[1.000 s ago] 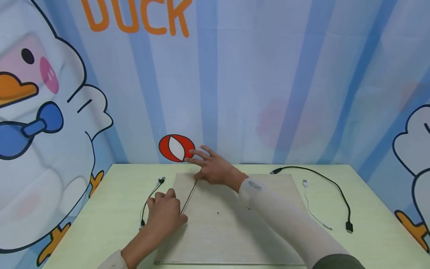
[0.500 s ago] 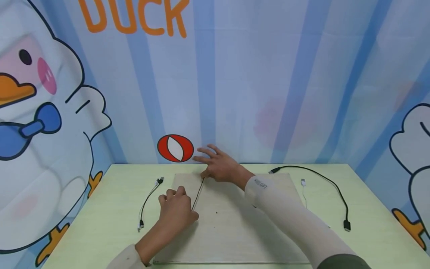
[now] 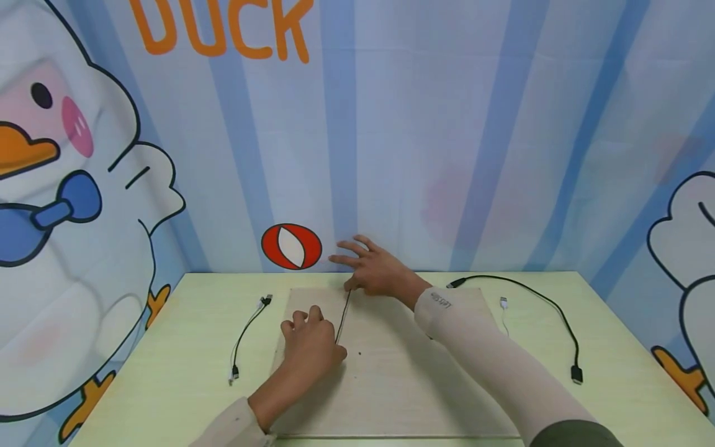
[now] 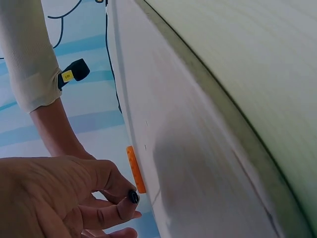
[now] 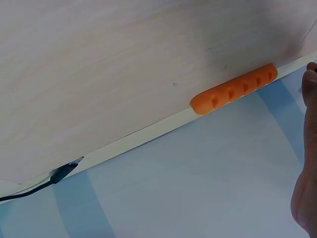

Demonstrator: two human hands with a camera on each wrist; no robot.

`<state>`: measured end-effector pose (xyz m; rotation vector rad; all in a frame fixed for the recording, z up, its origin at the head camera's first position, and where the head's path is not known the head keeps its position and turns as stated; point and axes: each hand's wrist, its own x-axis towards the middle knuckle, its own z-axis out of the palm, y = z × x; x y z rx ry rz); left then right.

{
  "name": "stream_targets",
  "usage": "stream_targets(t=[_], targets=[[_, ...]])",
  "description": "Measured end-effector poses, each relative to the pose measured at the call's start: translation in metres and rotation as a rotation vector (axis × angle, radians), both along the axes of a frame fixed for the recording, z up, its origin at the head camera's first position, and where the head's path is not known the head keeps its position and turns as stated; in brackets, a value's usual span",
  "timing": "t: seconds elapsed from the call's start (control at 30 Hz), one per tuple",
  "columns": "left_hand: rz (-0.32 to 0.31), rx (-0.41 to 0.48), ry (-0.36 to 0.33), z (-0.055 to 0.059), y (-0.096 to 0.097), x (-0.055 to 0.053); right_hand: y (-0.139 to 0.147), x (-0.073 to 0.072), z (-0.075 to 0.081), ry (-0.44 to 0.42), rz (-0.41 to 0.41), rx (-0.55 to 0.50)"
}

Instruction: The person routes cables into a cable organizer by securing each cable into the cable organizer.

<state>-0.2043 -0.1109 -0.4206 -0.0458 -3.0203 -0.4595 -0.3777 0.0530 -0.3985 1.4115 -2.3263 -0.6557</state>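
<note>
A thin dark cable (image 3: 342,318) is stretched between my two hands over the pale wooden board (image 3: 402,397). My left hand (image 3: 313,344) grips its near end. In the left wrist view, a small black plug (image 4: 133,197) shows between that thumb and forefinger. At the board's far edge, my right hand (image 3: 380,270) pinches the far end, its other fingers spread toward the backdrop. Only part of this hand enters the right wrist view, at the right edge. An orange ridged bar (image 5: 233,90) lies along the far edge of the board; in the head view the right arm hides it.
Left of the board, a short black-and-white cable (image 3: 242,338) lies on the pale table (image 3: 195,347). To the right are a white USB cable (image 3: 504,304), partly behind the right sleeve, and a thick black cable (image 3: 558,310). A printed backdrop (image 3: 391,124) rises behind the table.
Both hands have moved to the right across the board with the cable still stretched between them. The right hand has also shifted slightly farther back.
</note>
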Motion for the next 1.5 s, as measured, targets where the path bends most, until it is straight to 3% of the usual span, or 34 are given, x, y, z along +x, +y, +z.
stream_targets(t=[0.37, 0.53, 0.9, 1.3, 1.5], targets=[[0.001, -0.033, -0.009, -0.002, 0.018, -0.007, 0.013, -0.006, 0.000, -0.010, -0.001, 0.004], [0.006, -0.004, -0.003, -0.001, 0.025, -0.008, 0.016, -0.006, 0.002, -0.026, -0.002, -0.001], [-0.004, 0.024, -0.018, -0.002, 0.039, -0.012, 0.030, -0.011, -0.003, 0.040, 0.049, -0.035], [-0.026, 0.043, 0.027, -0.007, 0.043, -0.017, 0.038, -0.014, -0.005, 0.073, 0.032, -0.026], [-0.020, 0.037, 0.027, -0.008, 0.041, -0.019, 0.041, -0.017, -0.007, 0.073, 0.061, -0.037]])
